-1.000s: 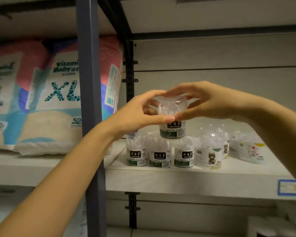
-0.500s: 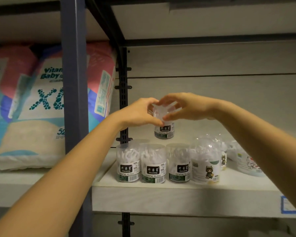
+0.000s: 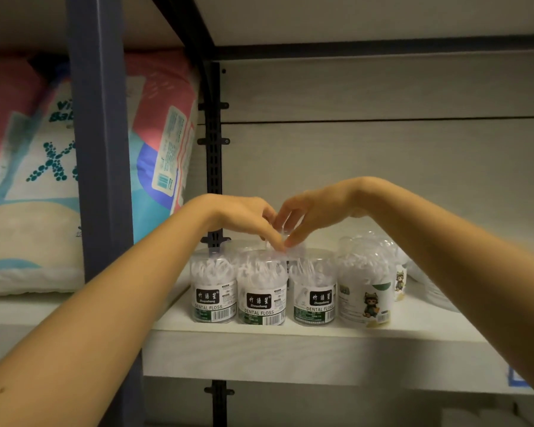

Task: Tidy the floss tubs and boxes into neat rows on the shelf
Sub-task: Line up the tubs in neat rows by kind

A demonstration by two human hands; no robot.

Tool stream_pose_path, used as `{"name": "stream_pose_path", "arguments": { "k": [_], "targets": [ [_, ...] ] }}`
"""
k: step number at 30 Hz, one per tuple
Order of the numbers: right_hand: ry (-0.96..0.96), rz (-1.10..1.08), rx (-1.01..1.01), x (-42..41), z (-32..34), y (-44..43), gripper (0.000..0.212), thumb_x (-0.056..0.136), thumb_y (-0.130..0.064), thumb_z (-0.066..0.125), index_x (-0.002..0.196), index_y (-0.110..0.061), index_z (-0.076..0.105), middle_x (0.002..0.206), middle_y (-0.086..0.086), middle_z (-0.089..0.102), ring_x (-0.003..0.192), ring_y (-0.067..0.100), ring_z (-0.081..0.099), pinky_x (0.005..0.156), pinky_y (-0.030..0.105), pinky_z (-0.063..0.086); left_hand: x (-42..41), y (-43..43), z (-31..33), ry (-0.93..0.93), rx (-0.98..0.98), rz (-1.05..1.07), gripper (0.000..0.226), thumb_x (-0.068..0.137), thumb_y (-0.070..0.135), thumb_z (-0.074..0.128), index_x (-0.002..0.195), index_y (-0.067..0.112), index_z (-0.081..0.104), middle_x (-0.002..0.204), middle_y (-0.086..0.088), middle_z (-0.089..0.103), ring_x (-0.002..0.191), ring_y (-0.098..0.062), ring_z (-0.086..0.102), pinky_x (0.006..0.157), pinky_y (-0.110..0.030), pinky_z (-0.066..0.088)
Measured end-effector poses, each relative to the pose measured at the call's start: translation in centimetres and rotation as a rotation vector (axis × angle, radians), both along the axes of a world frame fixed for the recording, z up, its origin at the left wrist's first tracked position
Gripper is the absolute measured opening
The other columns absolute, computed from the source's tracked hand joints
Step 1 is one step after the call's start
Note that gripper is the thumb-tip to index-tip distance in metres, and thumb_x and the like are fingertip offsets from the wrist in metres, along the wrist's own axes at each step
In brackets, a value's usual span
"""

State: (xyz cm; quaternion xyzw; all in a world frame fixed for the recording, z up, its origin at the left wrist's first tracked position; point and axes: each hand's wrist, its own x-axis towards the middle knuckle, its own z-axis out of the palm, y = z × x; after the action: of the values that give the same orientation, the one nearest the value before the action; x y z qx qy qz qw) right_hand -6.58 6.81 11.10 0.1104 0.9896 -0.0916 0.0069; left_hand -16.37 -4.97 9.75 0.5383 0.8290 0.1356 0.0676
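Lower now: clear floss tub (image 3: pixel 283 227), half hidden, pinched between both hands (image 3: pixel 241 217) (image 3: pixel 315 211)

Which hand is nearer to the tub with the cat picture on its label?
Right. The right hand is above and just left of the cat tub; the left hand is farther left, over the dental floss tubs.

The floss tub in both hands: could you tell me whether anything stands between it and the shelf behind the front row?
Nothing visible does; the held tub is behind the front row, whose tubs hide its base.
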Motion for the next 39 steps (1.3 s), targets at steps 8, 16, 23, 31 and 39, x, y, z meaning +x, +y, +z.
{"name": "stream_pose_path", "arguments": {
  "k": [8, 16, 23, 31, 39],
  "targets": [
    [-0.06, -0.005, -0.037, 0.1, -0.1, -0.7, 0.043, 0.084, -0.026, 0.063, 0.125, -0.022, 0.052, 0.122, -0.001, 0.059, 0.116, 0.016, 0.054, 0.095, 0.024, 0.038, 0.9, -0.1, -0.4, -0.019, -0.071, 0.006, 0.039, 0.081, 0.036, 0.06, 0.116, 0.019, 0.06, 0.116, 0.0, 0.061, 0.1, -0.01, 0.057, 0.083, -0.025, 0.041],
    [-0.051, 0.01, -0.041, 2.5, 0.7, -0.4, 0.047, 0.09, -0.035, 0.053, 0.135, -0.025, 0.044, 0.141, -0.005, 0.045, 0.129, 0.015, 0.041, 0.112, 0.036, 0.021, 1.2, -0.4, -0.3, -0.025, -0.108, 0.042, 0.034, 0.086, 0.038, 0.049, 0.114, 0.02, 0.057, 0.109, 0.004, 0.055, 0.094, -0.008, 0.054, 0.089, -0.029, 0.042],
    [-0.039, -0.095, 0.086, 9.2, 0.8, 2.3, 0.069, 0.072, -0.052, 0.066, 0.134, -0.03, 0.043, 0.136, -0.008, 0.049, 0.12, 0.012, 0.046, 0.108, 0.04, 0.034, 1.5, -1.1, 0.8, 0.143, 0.394, -0.013, 0.019, 0.093, 0.014, 0.044, 0.1, 0.021, 0.061, 0.094, 0.005, 0.06, 0.09, -0.01, 0.056, 0.073, -0.023, 0.041],
    [0.165, -0.105, 0.134, 9.7, -2.2, 2.2, 0.071, 0.067, -0.043, 0.077, 0.128, -0.027, 0.046, 0.121, -0.006, 0.056, 0.098, 0.013, 0.056, 0.085, 0.028, 0.046, 4.1, 0.0, 1.0, 0.132, 0.647, -0.124, 0.027, 0.088, 0.008, 0.048, 0.08, 0.03, 0.061, 0.081, 0.01, 0.059, 0.078, -0.009, 0.054, 0.08, -0.027, 0.038],
    [0.617, -0.18, -0.144, 19.2, 2.1, 4.6, 0.076, 0.06, -0.04, 0.071, 0.129, -0.024, 0.044, 0.119, -0.002, 0.052, 0.097, 0.011, 0.057, 0.07, 0.019, 0.048, 8.9, 1.4, 0.9, 0.14, 0.753, -0.172, 0.02, 0.087, 0.01, 0.051, 0.096, 0.018, 0.065, 0.103, -0.003, 0.067, 0.096, -0.017, 0.06, 0.077, -0.014, 0.04]
  ]
}}
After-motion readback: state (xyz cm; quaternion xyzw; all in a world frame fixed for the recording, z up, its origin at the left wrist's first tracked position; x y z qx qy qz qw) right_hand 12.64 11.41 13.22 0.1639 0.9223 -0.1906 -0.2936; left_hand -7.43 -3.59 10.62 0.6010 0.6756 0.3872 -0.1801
